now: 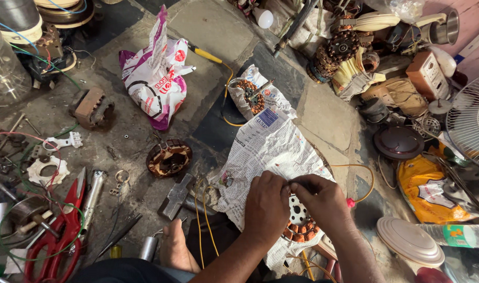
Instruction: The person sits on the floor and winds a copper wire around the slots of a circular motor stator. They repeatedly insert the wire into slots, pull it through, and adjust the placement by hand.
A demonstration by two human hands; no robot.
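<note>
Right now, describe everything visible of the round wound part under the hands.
The fan stator is a round metal disc with small holes in its pale centre and a ring of copper-orange wire coils along its near edge. It lies flat on crumpled newspaper on the floor. The left hand and right hand rest on its top, covering most of it; what the fingertips pinch is hidden.

Crumpled pink-white bag (154,73), yellow pouch (433,191)

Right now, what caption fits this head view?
Two hands work on a copper-wound stator over newspaper.
</note>
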